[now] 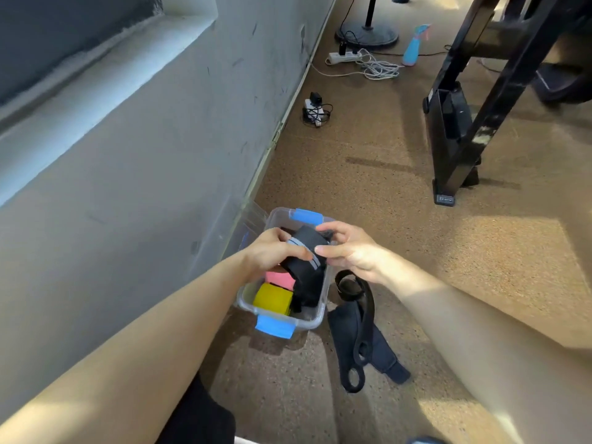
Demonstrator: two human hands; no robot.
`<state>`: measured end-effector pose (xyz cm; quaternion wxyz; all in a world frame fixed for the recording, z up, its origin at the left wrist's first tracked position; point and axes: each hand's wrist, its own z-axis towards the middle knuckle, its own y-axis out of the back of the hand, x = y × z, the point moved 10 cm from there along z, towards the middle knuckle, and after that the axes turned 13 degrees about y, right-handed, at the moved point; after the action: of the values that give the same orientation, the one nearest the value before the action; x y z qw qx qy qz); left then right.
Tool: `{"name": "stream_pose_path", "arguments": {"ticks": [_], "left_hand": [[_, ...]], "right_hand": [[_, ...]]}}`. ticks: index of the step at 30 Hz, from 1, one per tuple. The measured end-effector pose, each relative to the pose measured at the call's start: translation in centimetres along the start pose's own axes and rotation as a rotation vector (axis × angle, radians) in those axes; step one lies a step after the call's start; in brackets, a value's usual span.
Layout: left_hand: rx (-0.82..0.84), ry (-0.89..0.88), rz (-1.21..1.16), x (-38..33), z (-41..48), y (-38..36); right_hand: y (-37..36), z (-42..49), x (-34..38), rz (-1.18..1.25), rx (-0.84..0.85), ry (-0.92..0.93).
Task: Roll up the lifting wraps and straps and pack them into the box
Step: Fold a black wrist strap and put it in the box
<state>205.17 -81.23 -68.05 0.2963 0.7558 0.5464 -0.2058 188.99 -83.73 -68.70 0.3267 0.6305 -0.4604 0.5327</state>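
Left hand (pixel 272 251), right hand (pixel 352 253) gripping black wrap (pixel 306 240) over clear box (pixel 309 325), pink roll (pixel 280 279), yellow roll (pixel 272 298) inside

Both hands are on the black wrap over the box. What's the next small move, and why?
Probably lower the black wrap into the box beside the pink roll and let go. Both the left hand and right hand grip it just above the box, and black straps on the floor are not yet packed.

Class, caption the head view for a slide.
Packing up: left hand and right hand hold a black wrap over the clear box.
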Motion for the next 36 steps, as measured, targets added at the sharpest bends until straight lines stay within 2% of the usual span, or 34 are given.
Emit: {"name": "stream_pose_path", "arguments": {"ticks": [3,5,7,12,19,23,26,29,36], "left_hand": [[0.007,0.03,-0.001,2.0,2.0,-0.8],[0.008,0.008,0.004,2.9,3.1,-1.0],[-0.066,-0.037,0.045,3.0,3.9,-0.1],[-0.301,-0.175,0.453,1.2,5.9,2.3],[-0.349,-0.476,0.953,-2.4,8.5,-0.2],[-0.379,-0.65,1.225,-1.9,9.9,-2.4],[-0.425,-0.707,1.243,-0.9,10.5,-2.4],[-0.403,-0.71,1.208,-1.2,10.4,-2.1],[-0.483,-0.721,1.362,-1.1,9.7,-2.4]], "right_hand": [[0.7,0.2,-2.0,-0.159,-0.023,0.006],[2.0,0.3,-2.9,-0.291,-0.105,0.02],[3.3,0.2,-3.4,-0.436,-0.171,0.034],[3.8,0.6,-5.5,-0.66,-0.085,0.019],[4.0,1.9,-6.6,-0.683,-0.065,0.058],[4.6,2.1,-7.5,-0.673,-0.058,0.073],[4.7,2.2,-8.0,-0.658,-0.051,0.091],[4.8,2.2,-8.3,-0.64,-0.05,0.077],[5.0,2.1,-9.0,-0.596,-0.04,0.051]]}}
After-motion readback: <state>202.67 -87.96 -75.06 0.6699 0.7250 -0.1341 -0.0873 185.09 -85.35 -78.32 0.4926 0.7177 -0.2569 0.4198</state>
